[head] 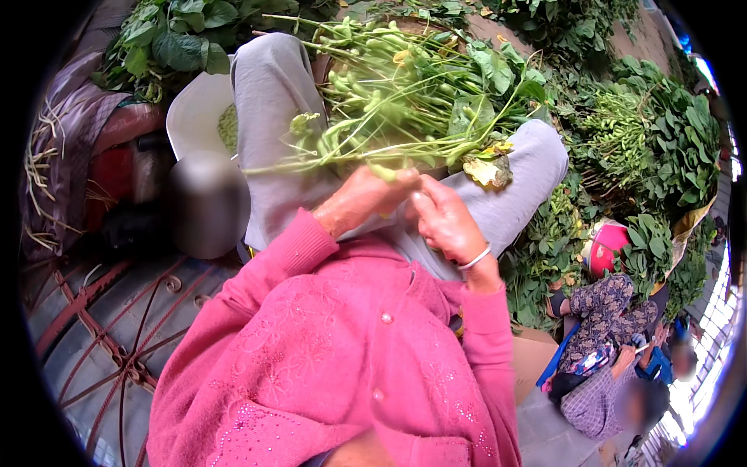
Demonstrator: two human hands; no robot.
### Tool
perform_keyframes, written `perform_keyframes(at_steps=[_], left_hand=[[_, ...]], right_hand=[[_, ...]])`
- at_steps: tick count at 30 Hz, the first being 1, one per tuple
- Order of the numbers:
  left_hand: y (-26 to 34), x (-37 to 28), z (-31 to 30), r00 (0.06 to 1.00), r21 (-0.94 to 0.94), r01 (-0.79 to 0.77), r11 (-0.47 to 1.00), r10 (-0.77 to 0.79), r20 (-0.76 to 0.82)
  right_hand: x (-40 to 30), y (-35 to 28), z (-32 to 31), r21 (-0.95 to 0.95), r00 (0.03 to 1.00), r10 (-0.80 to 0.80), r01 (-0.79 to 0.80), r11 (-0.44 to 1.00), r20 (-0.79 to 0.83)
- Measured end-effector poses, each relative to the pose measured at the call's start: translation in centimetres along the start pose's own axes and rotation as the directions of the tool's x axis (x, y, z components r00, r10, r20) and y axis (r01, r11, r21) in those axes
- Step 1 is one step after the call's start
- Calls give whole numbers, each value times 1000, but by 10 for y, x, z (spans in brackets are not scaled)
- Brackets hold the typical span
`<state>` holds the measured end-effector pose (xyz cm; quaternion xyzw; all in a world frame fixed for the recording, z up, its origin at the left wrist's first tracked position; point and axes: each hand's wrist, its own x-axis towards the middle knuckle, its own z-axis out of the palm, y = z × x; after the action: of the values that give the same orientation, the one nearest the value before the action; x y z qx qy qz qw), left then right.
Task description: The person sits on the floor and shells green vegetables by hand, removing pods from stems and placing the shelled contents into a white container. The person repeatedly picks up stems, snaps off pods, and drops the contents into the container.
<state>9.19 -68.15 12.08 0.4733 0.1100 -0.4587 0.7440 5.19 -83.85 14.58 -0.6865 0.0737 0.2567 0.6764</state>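
My left hand (369,195) pinches a green bean pod (382,171) over my lap. Its fingertips meet those of my right hand (444,219), which wears a light bangle; the fingers there are curled, and whether they hold something is hidden. Just beyond both hands, a heap of soybean stalks with pods (402,87) lies between my knees, partly blurred. A yellowed, browned leaf (489,170) rests by my right knee. Left of my left knee stands a white plastic tub (195,111) with small green beans (228,129) inside.
Leafy bean plants (636,134) are piled at the right, more (181,38) at the upper left. A pink container (607,248) sits among the leaves. A person (601,373) sits at the lower right near a cardboard box (532,356). Metal scrollwork (125,365) is at the lower left.
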Motion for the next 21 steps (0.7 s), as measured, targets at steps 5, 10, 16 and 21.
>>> perform_keyframes(at_steps=[5,10,16,21], left_hand=[[2,3,-7,998,-45,-52,998,53,33],[-7,8,-26,968,-268,-50,962,113,223],[-11,18,-28,954,-364,-82,928,178,240],[-2,11,-20,960,-427,14,904,108,260]], right_hand=[[-2,-31,-16,453,888,358,-456,766,290],[1,-11,-12,681,909,226,-413,605,350],[-6,-28,2,293,954,288,-298,908,78],[5,0,1,222,824,178,-65,973,-538]])
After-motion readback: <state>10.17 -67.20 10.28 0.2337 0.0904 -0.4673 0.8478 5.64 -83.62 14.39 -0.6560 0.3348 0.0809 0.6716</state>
